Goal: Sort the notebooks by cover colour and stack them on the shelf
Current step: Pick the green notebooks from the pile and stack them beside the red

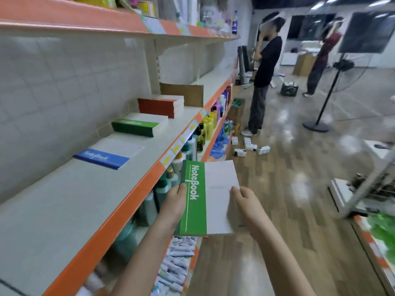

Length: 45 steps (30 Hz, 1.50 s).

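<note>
Green notebook (205, 197): held out in the air, just in front of the shelf (70, 201) edge.
Left hand (175, 201): fingers curled round the green side, thumb on top.
Right hand (245, 202): pinches the white side, thumb on top.
Feel: looks thin, light and a bit bendy; the cover may be slippery.
Best hold: both long edges.
Where it goes: likely the green stack (139, 126), between the blue notebook (106, 155) and the red stack (160, 105).

The fingers of the left hand (174, 201) and the right hand (245, 202) go under the green notebook (208, 198) and are hidden. Both forearms are cut by the near edge. The far bottles (208, 124) under the shelf (136, 201) are blurred.
</note>
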### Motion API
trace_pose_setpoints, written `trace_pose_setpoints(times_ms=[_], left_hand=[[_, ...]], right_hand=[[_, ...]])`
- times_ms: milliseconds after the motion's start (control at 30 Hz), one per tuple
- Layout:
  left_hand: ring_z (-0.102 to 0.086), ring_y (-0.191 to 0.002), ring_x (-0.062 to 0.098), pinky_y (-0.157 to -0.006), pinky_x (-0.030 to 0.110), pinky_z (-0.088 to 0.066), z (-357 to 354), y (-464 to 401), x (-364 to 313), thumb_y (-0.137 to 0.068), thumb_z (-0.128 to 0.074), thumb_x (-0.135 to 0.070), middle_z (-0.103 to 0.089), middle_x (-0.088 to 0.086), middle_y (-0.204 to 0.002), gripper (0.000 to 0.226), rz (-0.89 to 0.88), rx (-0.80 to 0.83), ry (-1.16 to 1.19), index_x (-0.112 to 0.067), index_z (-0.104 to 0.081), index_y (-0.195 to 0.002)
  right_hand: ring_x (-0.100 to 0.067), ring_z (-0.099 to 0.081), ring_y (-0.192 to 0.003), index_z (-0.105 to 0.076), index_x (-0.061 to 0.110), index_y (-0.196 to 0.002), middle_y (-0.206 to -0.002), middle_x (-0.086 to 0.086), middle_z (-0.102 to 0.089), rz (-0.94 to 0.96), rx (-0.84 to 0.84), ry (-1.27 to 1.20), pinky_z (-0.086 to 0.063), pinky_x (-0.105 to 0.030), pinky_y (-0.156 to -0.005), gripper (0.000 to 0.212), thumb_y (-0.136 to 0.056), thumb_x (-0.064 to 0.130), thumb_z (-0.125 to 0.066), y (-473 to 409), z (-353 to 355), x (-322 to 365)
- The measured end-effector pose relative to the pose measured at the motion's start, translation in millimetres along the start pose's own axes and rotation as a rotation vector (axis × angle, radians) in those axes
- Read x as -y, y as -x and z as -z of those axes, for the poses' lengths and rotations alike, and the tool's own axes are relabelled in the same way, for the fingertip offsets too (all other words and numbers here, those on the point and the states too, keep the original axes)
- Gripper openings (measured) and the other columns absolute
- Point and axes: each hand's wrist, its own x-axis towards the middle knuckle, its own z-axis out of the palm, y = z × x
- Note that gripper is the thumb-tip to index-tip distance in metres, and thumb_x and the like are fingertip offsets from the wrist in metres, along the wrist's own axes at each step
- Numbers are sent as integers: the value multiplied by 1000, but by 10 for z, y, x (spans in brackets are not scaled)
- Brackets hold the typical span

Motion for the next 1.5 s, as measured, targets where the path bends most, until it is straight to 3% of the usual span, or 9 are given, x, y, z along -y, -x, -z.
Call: trace_pose_setpoints(times_ms=[300, 633, 800, 867, 1000, 1167, 1233, 1333, 1500], left_hand=[[-63, -52, -2, -45, 13, -43, -551, -619, -115, -103, -34, -23, -68, -13, -57, 35, -33, 119, 31, -21, -60, -80], [-64, -83, 20, -72, 29, -47, -821, -1640, -630, -102, -32, -30, -67, 5, -89, 35, -10, 101, -18, -15, -60, -90], [-63, -99, 32, -95, 47, -47, -814, -2219, -963, -101, -32, -31, -66, 16, -104, 36, -21, 53, -32, -8, -60, -104], [-63, -97, 31, -93, 44, -48, -786, -2420, -1054, -102, -32, -29, -66, 16, -101, 36, -37, 10, -6, -5, -60, -103], [-58, -78, 23, -70, 28, -44, -689, -2732, -1196, -102, -31, -17, -62, 7, -81, 33, -82, -81, 52, -9, -59, -87], [-56, -68, 15, -56, 21, -41, -490, -3003, -1257, -103, -32, -21, -60, 4, -78, 35, -44, -191, 89, -13, -55, -79], [-57, -67, 11, -56, 22, -40, -385, -3109, -1248, -103, -32, -24, -61, 1, -77, 35, -33, -248, 99, -17, -56, -78], [-56, -67, 3, -56, 22, -38, -200, -3249, -1249, -102, -33, -29, -60, -12, -72, 36, -31, -391, 117, -27, -56, -75], [-59, -73, 9, -68, 24, -44, 102, -3421, -1291, -102, -35, -30, -62, -9, -77, 34, 8, -628, 161, -27, -56, -75]], right_hand=[[-29, -57, -102, -56, 0, -104, -107, -13, -63, -77, -90, -44, -40, -31, -78, 36, -101, 28, -33, -562, 278, -220], [-19, -50, -83, -55, 3, -98, -95, -7, -58, -51, -91, 4, -34, -28, -65, 34, -100, 27, -32, -1784, 352, 72], [-16, -47, -81, -54, 4, -102, -96, -7, -54, -7, -64, 17, -33, -26, -62, 33, -101, 28, -32, -2458, 304, 369], [-16, -47, -82, -54, 6, -103, -99, -8, -55, 24, -38, 17, -33, -25, -62, 32, -101, 29, -31, -2694, 272, 496], [-18, -46, -82, -53, -2, -107, -97, -12, -54, 76, 46, 5, -31, -29, -63, 38, -101, 29, -32, -3069, 133, 694], [-22, -43, -86, -51, 2, -90, -92, -13, -48, 129, 155, 33, -33, -34, -72, 36, -100, 32, -32, -3473, -122, 895], [-23, -44, -91, -52, 4, -91, -93, -13, -49, 156, 185, 52, -33, -34, -77, 38, -100, 34, -32, -3629, -268, 968], [-18, -41, -73, -48, 6, -81, -76, -4, -43, 269, 250, 16, -29, -28, -59, 34, -100, 30, -35, -3839, -502, 1174], [-15, -41, -68, -44, 8, -78, -72, -2, -42, 399, 470, 12, -34, -27, -61, 32, -101, 28, -35, -4220, -936, 1535]])
